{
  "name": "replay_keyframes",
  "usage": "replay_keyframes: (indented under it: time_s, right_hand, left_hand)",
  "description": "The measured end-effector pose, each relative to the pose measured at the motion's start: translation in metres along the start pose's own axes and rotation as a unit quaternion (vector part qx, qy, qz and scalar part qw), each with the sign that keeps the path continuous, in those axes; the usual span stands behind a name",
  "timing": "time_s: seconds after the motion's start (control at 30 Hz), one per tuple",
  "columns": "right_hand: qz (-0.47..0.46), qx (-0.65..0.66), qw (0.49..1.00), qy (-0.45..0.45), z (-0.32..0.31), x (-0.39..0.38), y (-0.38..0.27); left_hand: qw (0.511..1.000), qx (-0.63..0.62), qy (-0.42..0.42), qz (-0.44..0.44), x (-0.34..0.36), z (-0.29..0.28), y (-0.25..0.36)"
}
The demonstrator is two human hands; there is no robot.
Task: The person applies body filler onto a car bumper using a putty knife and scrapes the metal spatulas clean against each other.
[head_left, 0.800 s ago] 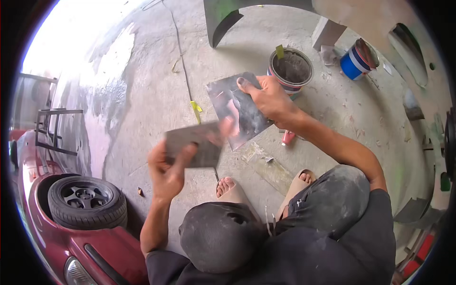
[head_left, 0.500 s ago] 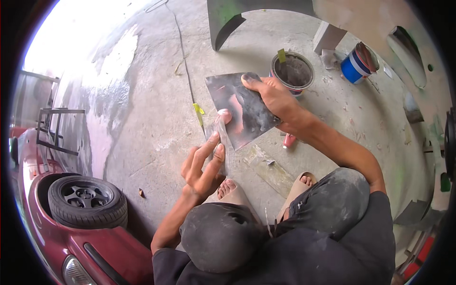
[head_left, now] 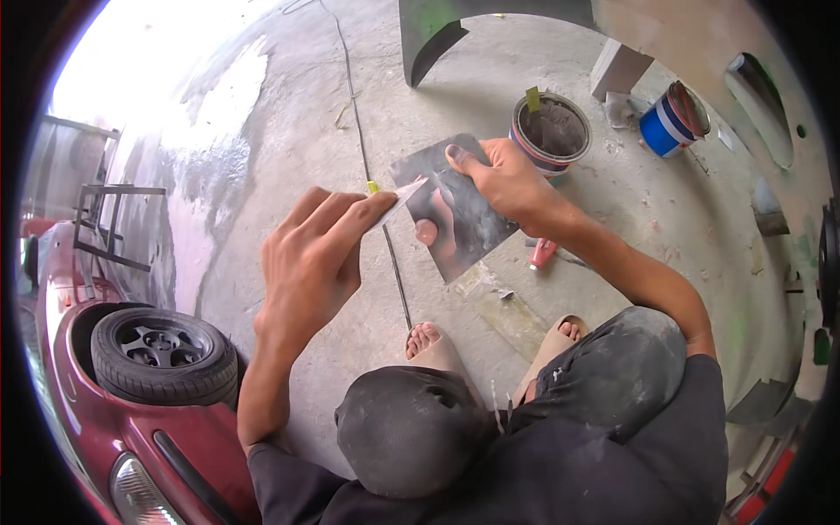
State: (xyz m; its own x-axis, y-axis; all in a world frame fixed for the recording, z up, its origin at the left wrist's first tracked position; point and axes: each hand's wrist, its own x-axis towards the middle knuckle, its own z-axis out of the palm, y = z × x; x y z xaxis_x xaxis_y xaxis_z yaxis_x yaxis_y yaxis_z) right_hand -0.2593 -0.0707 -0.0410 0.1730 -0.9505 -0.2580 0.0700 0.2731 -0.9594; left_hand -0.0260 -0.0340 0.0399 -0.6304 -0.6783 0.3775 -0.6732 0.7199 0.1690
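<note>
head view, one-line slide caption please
Right hand holds a smeared dark plate while the left hand holds a thin flat spreader near its edge.

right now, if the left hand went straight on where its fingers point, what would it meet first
Likely the board in the right hand; the scraper in the left hand overlaps it in view, though depth is unclear.

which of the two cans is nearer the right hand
The can with the yellow-green strip at its rim; the bright-blue can sits farther right.
</note>
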Motion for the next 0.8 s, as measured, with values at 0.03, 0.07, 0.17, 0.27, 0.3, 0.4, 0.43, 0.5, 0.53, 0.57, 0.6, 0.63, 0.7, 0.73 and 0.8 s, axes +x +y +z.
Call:
replay_keyframes:
  time_s: [0.03,0.07,0.17,0.27,0.3,0.4,0.43,0.5,0.53,0.57,0.6,0.63,0.7,0.73,0.8]
  right_hand:
    - [-0.001,-0.034,0.999,-0.008,0.000,0.000,0.001]
    - [-0.002,-0.069,0.998,-0.015,0.001,0.000,0.002]
    - [0.026,-0.057,0.998,-0.007,0.002,-0.005,-0.003]
    - [0.077,-0.036,0.996,-0.025,-0.007,-0.004,-0.001]
    - [0.079,-0.035,0.996,-0.024,-0.008,-0.004,-0.001]
    - [0.115,-0.036,0.992,-0.030,-0.009,-0.002,0.002]
    - [0.125,-0.012,0.992,-0.028,-0.009,0.002,0.011]
    - [0.140,0.013,0.990,-0.026,-0.009,0.009,0.022]
    - [0.155,0.004,0.988,-0.027,-0.010,0.012,0.026]
    - [0.170,-0.005,0.985,-0.027,-0.011,0.014,0.030]
    - [0.174,-0.004,0.984,-0.024,-0.012,0.013,0.031]
    - [0.186,-0.017,0.982,-0.009,-0.014,0.012,0.032]
    - [0.201,-0.028,0.979,0.010,-0.018,0.014,0.037]
    - [0.206,-0.048,0.977,0.007,-0.021,0.017,0.042]
    - [0.213,-0.069,0.974,0.006,-0.024,0.018,0.043]
  left_hand:
    - [1.000,0.009,-0.013,-0.004,0.002,0.004,0.000]
    - [0.999,0.018,-0.025,-0.006,0.004,0.007,0.001]
    - [0.998,-0.033,-0.048,-0.012,0.004,0.011,0.005]
    - [0.991,-0.098,-0.087,-0.013,0.009,0.008,0.013]
    - [0.985,-0.123,-0.118,-0.024,0.008,0.008,0.014]
    - [0.967,-0.189,-0.161,-0.052,0.004,0.009,0.016]
    - [0.966,-0.190,-0.164,-0.053,0.002,0.011,0.016]
    - [0.953,-0.261,-0.132,-0.074,-0.002,0.018,0.016]
    - [0.952,-0.263,-0.135,-0.076,-0.004,0.021,0.016]
    - [0.946,-0.280,-0.141,-0.085,-0.007,0.024,0.016]
    - [0.938,-0.298,-0.148,-0.093,-0.008,0.028,0.016]
    - [0.936,-0.303,-0.150,-0.092,-0.007,0.030,0.017]
    - [0.898,-0.323,-0.232,-0.186,-0.006,0.033,0.018]
    - [0.897,-0.327,-0.235,-0.183,-0.007,0.038,0.018]
    - [0.843,-0.425,-0.210,-0.255,-0.017,0.055,0.014]
